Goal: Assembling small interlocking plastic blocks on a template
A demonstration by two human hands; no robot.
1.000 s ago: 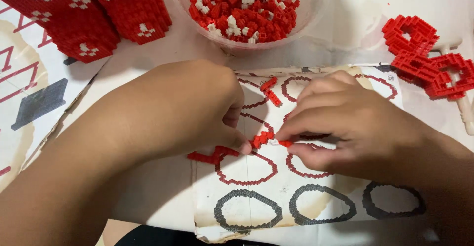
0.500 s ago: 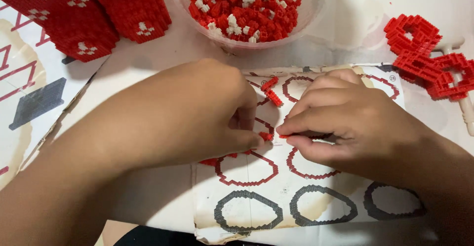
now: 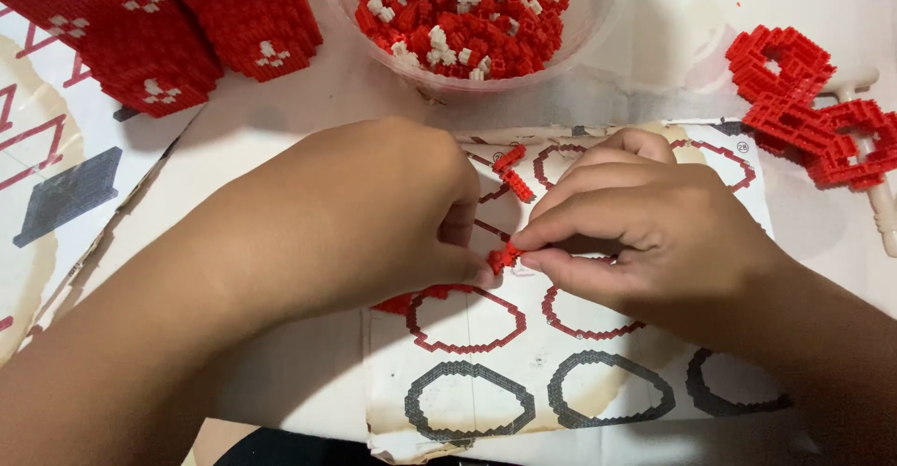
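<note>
Change: both hands have stayed pressed together over the sheet; the small red brick piece (image 3: 503,258) now sits squeezed between their fingertips, hardly shifted from half a second ago.
Left hand (image 3: 374,214): thumb and fingers closed on the piece from the left.
Right hand (image 3: 645,232): thumb and forefinger pinched shut on the piece's right end.
Piece location: just above the instruction sheet (image 3: 579,401), near its middle.
Hidden: the hands cover most of the piece and several printed ring outlines, and the sheet's lower edge is cut off.
Container: a clear bowl (image 3: 598,17) at the top holds loose red and white bricks (image 3: 458,8).
Around: two tall red brick walls (image 3: 159,27) stand top left; red brick rings (image 3: 804,101) lie at the right edge; a short red strip (image 3: 512,172) rests on the sheet between the hands.
</note>
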